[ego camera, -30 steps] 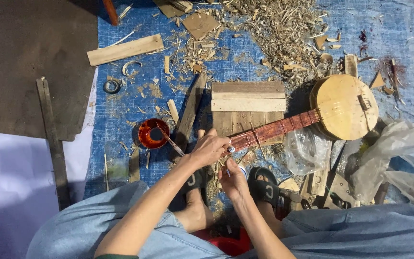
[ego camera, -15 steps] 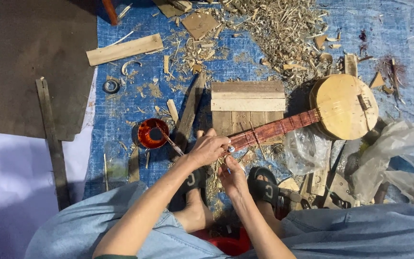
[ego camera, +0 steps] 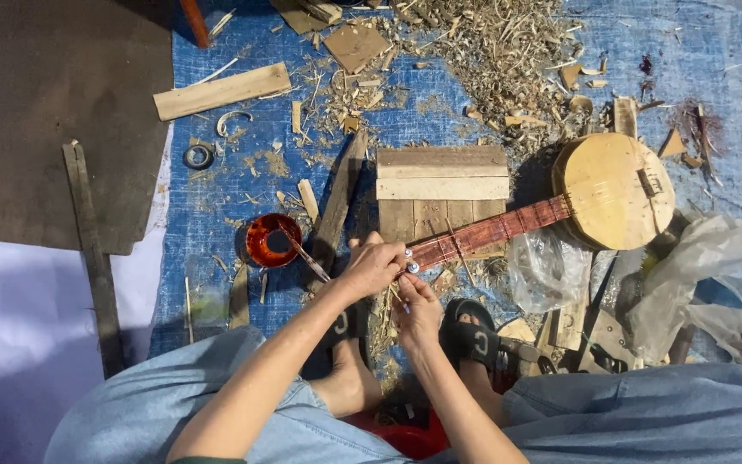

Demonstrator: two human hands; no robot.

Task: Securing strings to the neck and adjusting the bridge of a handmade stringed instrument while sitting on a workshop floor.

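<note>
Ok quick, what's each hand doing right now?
Left hand: closed on the head end of the instrument's neck.
Right hand: fingers at the tuning pegs, grip unclear.

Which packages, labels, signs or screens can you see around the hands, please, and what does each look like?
Clear plastic bag: crumpled, see-through, beside the instrument's red neck.
Larger plastic sheet or bag: right edge, whitish, rumpled.
No labels, signs or screens show.
</note>
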